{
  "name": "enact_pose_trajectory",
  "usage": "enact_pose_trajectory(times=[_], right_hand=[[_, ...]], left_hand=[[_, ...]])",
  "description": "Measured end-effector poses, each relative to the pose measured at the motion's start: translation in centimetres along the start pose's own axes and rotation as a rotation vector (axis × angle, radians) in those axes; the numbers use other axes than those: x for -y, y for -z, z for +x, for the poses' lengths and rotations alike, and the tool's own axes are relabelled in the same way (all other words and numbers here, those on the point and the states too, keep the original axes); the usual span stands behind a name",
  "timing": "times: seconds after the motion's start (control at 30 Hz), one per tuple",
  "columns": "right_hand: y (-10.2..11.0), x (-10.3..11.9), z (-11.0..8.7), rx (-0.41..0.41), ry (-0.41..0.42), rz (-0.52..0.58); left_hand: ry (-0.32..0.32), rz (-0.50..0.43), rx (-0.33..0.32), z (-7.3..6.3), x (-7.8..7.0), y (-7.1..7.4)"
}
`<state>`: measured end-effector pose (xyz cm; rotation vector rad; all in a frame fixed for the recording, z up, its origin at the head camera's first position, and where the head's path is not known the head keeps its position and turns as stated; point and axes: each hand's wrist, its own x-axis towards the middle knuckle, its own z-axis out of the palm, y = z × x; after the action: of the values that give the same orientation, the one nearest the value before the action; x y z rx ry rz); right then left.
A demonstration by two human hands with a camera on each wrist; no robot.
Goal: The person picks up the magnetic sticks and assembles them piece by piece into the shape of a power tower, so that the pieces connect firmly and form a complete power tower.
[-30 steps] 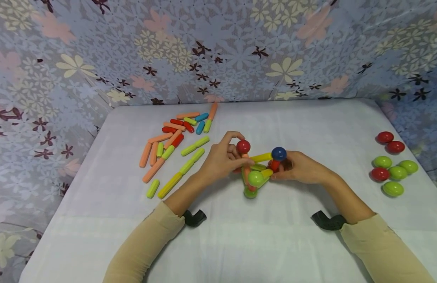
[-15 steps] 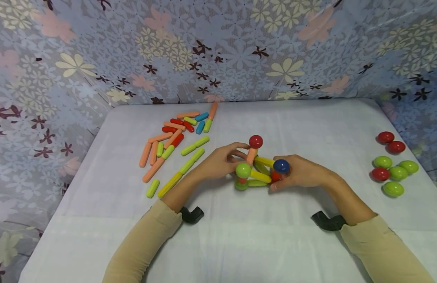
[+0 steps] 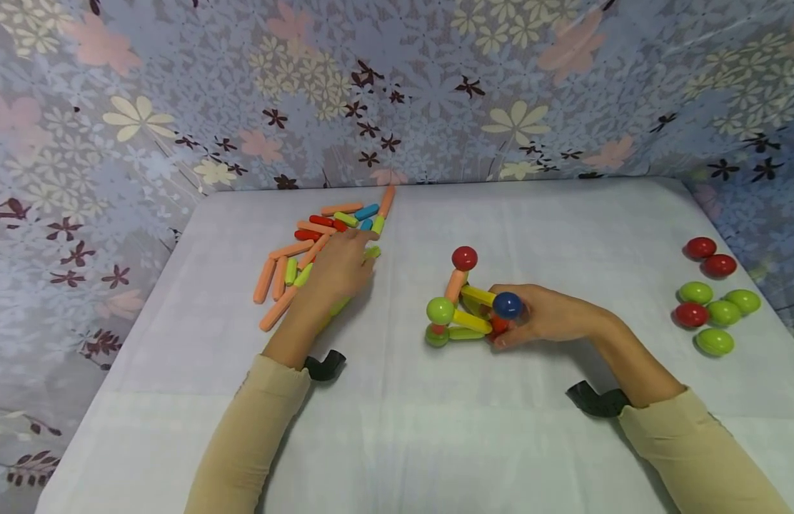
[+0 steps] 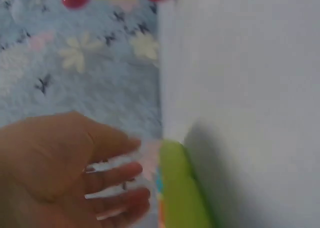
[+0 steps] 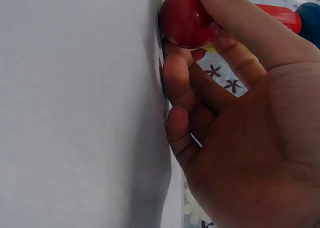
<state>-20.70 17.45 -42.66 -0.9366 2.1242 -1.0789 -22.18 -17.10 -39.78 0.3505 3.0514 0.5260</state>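
Note:
A frame of coloured rods and balls stands on the table at centre, with a red ball, a light green ball and a dark blue ball on top. My right hand grips its lower right corner; in the right wrist view, thumb and fingers hold a red ball there. My left hand hovers over the loose rods at left, hiding some. In the left wrist view its fingers are loosely bent, holding nothing, beside a light green rod.
Orange, red, blue and green rods lie loose at the table's back left. At the right edge lie several red and green balls. A flowered cloth hangs behind the white table.
My left hand has let go of the rod frame and moved left to the loose rods. The frame has turned a little, with my right hand still holding its corner.

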Motion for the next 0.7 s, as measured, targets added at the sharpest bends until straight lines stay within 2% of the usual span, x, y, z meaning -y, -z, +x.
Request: enact_pose_trajectory(times=[0.07,0.17,0.37,0.5,0.6,0.7], right_hand=[[0.0,0.0,-0.1,0.003,-0.004,-0.004],[-0.1,-0.1,-0.2,0.007,-0.007,-0.001],[-0.1,-0.3,-0.4,0.010,-0.003,-0.009],[-0.1,-0.1,-0.2,0.013,-0.005,0.002],[0.0,0.1,-0.2,0.016,-0.009,0.013],[0.2,0.2,-0.2,0.021,-0.009,0.018]], left_hand=[[0.040,0.084,0.024,0.1,0.8,-0.3],[0.061,0.136,0.067,0.0,1.6,-0.9],[0.034,0.149,0.039,-0.3,2.3,-1.2],[0.037,0.137,0.071,-0.4,2.8,-0.3],[0.073,0.121,0.124,-0.6,2.7,1.4],[0.091,0.098,0.153,-0.9,1.8,3.3]])
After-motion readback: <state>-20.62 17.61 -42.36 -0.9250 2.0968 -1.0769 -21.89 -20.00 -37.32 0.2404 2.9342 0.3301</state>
